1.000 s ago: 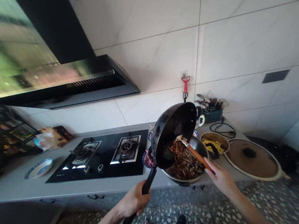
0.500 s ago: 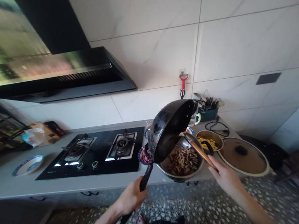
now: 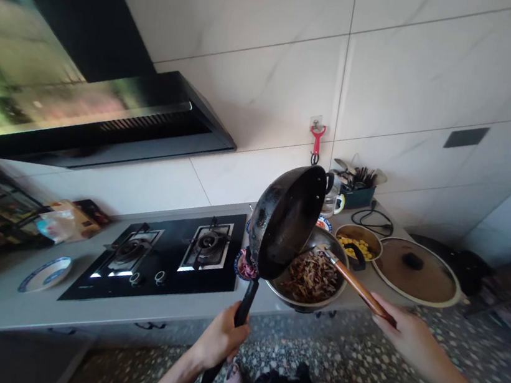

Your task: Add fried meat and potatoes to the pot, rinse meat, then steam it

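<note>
My left hand (image 3: 223,337) is wrapped round the long black handle of a dark wok (image 3: 287,218). The wok is tipped on its side, its mouth facing right above a steel pan (image 3: 335,297). Cooked brown shreds of food (image 3: 313,276) fill the pan; their exact kind I cannot make out. My right hand (image 3: 401,320) grips the wooden handle of a spatula (image 3: 358,285), whose metal head is down at the food in the pan. A bowl of purplish slices (image 3: 244,265) sits partly hidden behind the wok.
A two-burner gas hob (image 3: 156,260) lies left, under a range hood (image 3: 165,123). Right of the pan stand a pot of yellow pieces (image 3: 357,246) and a large glass lid (image 3: 417,272). A utensil box (image 3: 356,196) stands behind; a white-blue plate (image 3: 45,275) rests far left.
The spatula has moved out of the wok's mouth, down and to the right, to the food in the pan. The wok stays tipped, shifted slightly left in view.
</note>
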`<state>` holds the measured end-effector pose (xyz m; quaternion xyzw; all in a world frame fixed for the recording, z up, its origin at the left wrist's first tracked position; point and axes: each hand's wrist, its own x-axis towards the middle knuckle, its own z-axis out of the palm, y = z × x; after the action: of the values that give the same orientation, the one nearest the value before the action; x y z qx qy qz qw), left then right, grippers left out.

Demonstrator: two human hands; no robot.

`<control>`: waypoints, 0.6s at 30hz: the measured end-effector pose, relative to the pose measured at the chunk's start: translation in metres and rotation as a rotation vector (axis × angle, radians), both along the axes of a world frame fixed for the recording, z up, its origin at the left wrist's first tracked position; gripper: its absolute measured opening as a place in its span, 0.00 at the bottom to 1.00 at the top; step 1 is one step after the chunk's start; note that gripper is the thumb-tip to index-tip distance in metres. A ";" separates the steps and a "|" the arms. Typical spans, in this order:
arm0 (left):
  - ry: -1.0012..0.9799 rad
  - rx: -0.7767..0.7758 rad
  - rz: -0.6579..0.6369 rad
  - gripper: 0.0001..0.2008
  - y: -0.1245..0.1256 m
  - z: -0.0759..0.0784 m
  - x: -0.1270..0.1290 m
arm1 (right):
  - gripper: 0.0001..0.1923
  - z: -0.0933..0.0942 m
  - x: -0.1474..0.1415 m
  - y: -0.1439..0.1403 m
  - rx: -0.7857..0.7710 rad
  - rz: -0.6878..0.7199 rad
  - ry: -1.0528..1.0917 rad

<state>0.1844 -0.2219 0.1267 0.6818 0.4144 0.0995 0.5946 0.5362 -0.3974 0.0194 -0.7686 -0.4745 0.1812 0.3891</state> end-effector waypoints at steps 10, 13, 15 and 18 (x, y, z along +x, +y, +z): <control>-0.270 -0.288 0.038 0.21 -0.012 -0.020 0.015 | 0.41 0.068 -0.133 0.041 0.132 0.086 0.896; -0.338 -0.335 0.031 0.23 -0.011 -0.024 0.013 | 0.39 0.087 -0.163 0.050 0.162 0.116 0.909; -0.380 -0.371 0.028 0.26 -0.008 -0.025 0.008 | 0.42 0.101 -0.181 0.056 0.176 0.211 0.919; -0.406 -0.318 0.055 0.29 -0.003 -0.026 -0.002 | 0.52 0.118 -0.208 0.066 0.160 0.403 0.911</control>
<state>0.1820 -0.2250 0.1011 0.5344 0.3152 0.1841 0.7623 0.3287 -0.3319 0.1369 -0.4722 -0.4079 0.5328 0.5716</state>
